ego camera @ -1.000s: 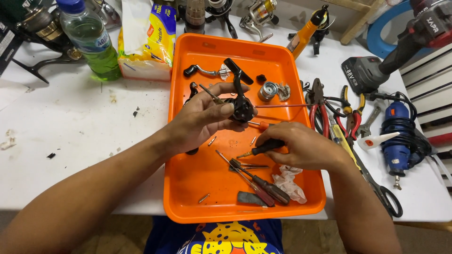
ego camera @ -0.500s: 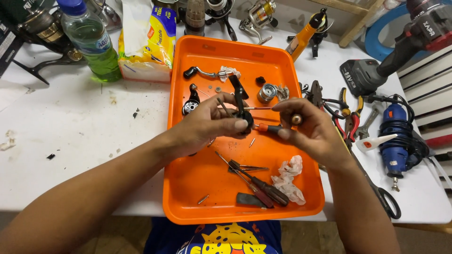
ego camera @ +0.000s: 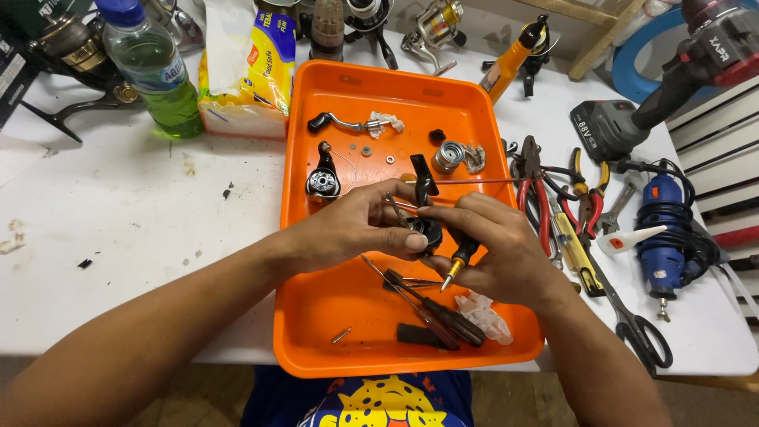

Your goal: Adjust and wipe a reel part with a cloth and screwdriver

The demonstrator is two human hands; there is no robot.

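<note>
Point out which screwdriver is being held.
The one with the yellow ferrule, gripped in the right hand above the tray. The dark-handled screwdrivers lie loose on the tray.

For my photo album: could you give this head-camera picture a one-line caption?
Over an orange tray, the left hand grips a black reel part while the right hand holds a small screwdriver.

- A black fishing reel body (ego camera: 427,225) is held above the middle of an orange tray, pinched between both hands. Its flat black stem sticks up and away from the person, tilted slightly; the rounded housing below is mostly hidden by fingers.
- A small screwdriver (ego camera: 458,261) with a dark handle and brass-coloured tip points down and left, gripped in the right hand just beside the reel body.
</note>
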